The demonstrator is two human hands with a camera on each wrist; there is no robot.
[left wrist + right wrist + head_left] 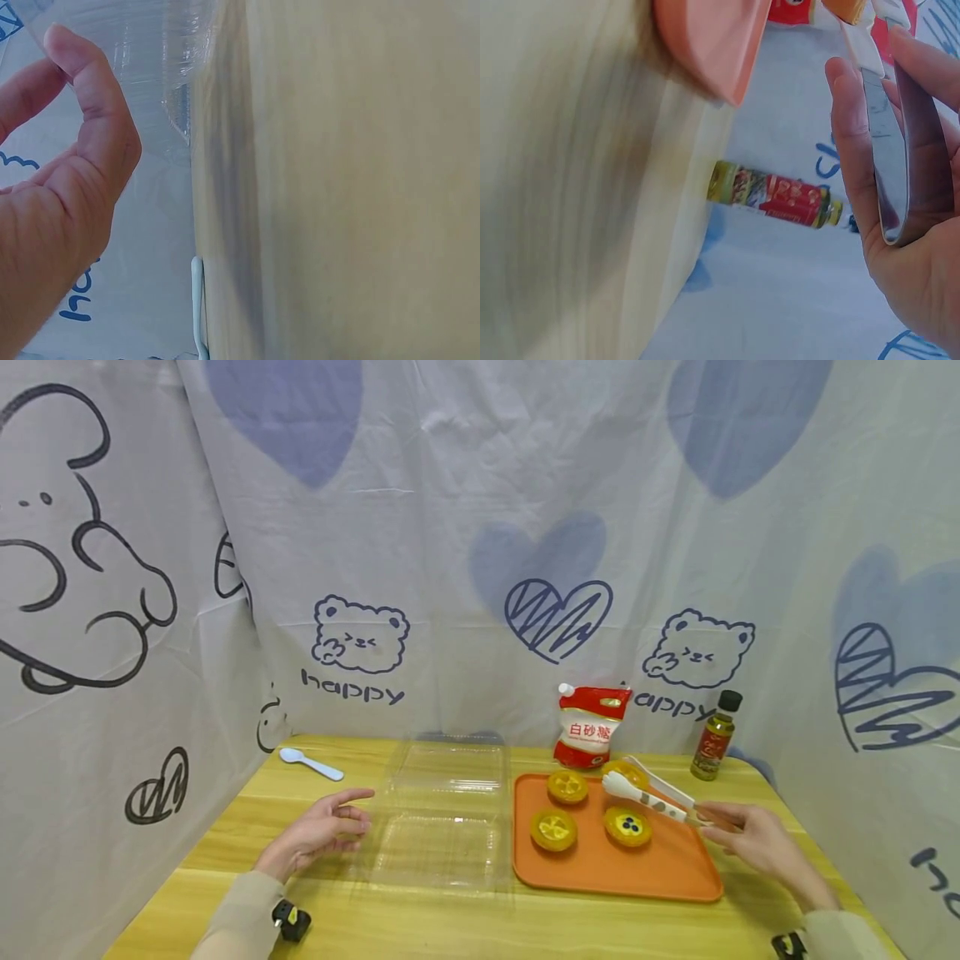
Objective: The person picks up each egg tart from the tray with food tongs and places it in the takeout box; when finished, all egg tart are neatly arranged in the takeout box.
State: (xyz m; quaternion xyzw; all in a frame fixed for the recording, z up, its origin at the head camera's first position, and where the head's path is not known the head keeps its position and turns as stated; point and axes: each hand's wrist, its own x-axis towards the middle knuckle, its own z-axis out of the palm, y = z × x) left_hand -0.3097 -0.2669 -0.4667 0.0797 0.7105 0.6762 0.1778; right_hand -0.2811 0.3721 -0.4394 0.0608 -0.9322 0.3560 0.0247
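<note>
Holding tongs [662, 806] leftward in right hand [761, 843], round far right tart [619, 769]; with left hand [321, 831] loosely curved, left of container [437, 852].

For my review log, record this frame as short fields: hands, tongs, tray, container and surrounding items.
left hand: beside the clear container; contact unclear
right hand: holds tongs
tongs' tips: one tart between them
tray: orange; three other tarts on it, one with dark berries
container: open, no food visible inside
behind tray: red-and-white pouch
right rear: bottle
left rear: spoon
</note>
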